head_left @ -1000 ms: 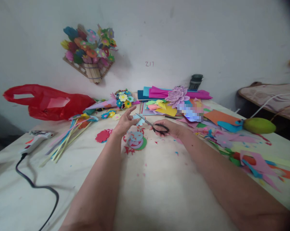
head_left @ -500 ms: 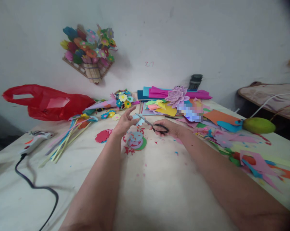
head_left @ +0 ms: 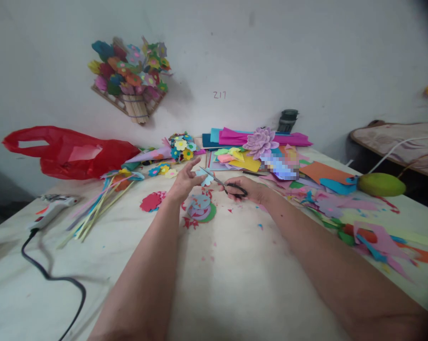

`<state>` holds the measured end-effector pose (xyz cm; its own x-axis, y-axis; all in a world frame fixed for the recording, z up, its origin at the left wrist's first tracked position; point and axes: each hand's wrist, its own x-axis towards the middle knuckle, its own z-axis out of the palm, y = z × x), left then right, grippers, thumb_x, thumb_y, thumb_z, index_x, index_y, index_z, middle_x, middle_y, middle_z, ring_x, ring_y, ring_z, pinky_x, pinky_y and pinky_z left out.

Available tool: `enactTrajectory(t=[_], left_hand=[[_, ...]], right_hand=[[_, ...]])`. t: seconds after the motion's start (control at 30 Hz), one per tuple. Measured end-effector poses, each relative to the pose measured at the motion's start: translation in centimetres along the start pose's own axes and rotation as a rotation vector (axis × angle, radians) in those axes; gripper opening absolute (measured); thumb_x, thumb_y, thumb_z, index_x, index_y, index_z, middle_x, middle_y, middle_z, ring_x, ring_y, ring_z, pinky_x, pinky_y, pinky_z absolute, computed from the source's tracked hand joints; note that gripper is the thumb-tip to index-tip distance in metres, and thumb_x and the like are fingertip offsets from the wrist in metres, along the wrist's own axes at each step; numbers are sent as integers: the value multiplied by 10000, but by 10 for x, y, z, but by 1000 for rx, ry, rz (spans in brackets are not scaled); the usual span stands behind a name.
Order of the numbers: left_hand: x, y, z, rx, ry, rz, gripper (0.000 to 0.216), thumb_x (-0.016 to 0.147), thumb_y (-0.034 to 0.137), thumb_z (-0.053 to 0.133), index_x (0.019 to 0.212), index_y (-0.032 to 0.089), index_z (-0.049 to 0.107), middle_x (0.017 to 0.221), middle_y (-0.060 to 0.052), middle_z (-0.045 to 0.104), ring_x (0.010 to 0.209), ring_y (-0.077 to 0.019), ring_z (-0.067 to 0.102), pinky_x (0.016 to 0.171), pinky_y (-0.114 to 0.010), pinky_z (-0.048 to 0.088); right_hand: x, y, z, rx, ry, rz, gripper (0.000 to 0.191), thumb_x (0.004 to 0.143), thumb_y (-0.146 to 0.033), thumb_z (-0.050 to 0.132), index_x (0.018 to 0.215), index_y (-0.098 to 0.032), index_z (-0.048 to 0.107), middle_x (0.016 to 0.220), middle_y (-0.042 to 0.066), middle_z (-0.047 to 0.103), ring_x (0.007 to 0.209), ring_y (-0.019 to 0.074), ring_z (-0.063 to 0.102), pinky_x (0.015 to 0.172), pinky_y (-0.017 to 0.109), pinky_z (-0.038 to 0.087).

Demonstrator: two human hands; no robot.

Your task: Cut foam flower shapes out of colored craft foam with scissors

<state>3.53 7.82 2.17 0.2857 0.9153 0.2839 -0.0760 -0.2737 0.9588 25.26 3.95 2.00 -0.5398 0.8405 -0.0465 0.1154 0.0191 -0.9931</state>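
Observation:
My right hand (head_left: 251, 190) grips black-handled scissors (head_left: 231, 188), blades pointing up and left. The blade tips meet a small light-blue paper flower (head_left: 205, 177) that my left hand (head_left: 184, 180) pinches at its left edge, forefinger stretched out above it. Both hands hover over the table (head_left: 228, 265). Right below them lies a small stack of cut paper rounds (head_left: 200, 208) in blue, pink and green with red scraps around it. A red cut-out flower (head_left: 150, 201) lies left of my left wrist.
A glue gun (head_left: 52, 210) with a black cord (head_left: 53, 277) lies at the left. Paper-flower sticks (head_left: 100, 201), a red plastic bag (head_left: 71, 151), coloured paper sheets (head_left: 256, 147) and offcuts (head_left: 370, 232) crowd the far and right sides. A green oval object (head_left: 381, 184) sits at right.

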Motion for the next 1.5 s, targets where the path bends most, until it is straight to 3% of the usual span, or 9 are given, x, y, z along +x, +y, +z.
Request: enactTrajectory(t=[0.3, 0.7, 0.83, 0.93, 1.07, 1.5], left_hand=[[2, -2, 3, -43, 33, -13, 944, 579, 310, 796, 1393, 97, 367, 553, 44, 610, 549, -139, 610, 584, -257, 473], [5, -8, 14, -145, 129, -65, 926, 543, 338, 823, 1325, 67, 410, 537, 44, 599, 559, -161, 643, 630, -295, 524], [7, -10, 20, -164, 167, -100, 762, 525, 327, 827, 1187, 88, 535, 594, 0, 648, 572, -165, 647, 643, -318, 536], [7, -11, 23, -165, 160, -117, 511, 527, 337, 814, 951, 109, 644, 624, -30, 669, 588, -161, 645, 631, -301, 531], [7, -14, 29, -194, 194, -136, 335, 520, 320, 808, 736, 122, 647, 652, -48, 674, 609, -159, 649, 637, -288, 525], [6, -8, 48, -339, 357, -205, 263, 517, 271, 774, 678, 124, 627, 618, -48, 648, 577, -135, 620, 623, -268, 516]], right_hand=[[7, 11, -5, 31, 0, -50, 193, 725, -346, 600, 726, -157, 559, 450, -73, 370, 425, 86, 411, 388, 208, 287], [10, 15, -3, -11, 123, -103, 169, 701, -287, 597, 779, -137, 593, 548, -47, 461, 441, 61, 416, 386, 185, 319], [10, 14, -3, -24, 175, -78, 171, 692, -295, 590, 768, -143, 597, 537, -45, 460, 444, 68, 436, 386, 185, 325], [10, 14, -2, -29, 211, -58, 175, 684, -279, 602, 792, -142, 608, 537, -42, 477, 445, 71, 442, 391, 187, 330], [10, 14, 0, -44, 247, -64, 180, 696, -284, 613, 801, -138, 613, 555, -31, 505, 450, 70, 442, 396, 187, 324], [7, 5, 10, 49, 314, -45, 266, 698, -385, 639, 771, -131, 614, 530, -30, 521, 421, 59, 418, 381, 184, 268]])
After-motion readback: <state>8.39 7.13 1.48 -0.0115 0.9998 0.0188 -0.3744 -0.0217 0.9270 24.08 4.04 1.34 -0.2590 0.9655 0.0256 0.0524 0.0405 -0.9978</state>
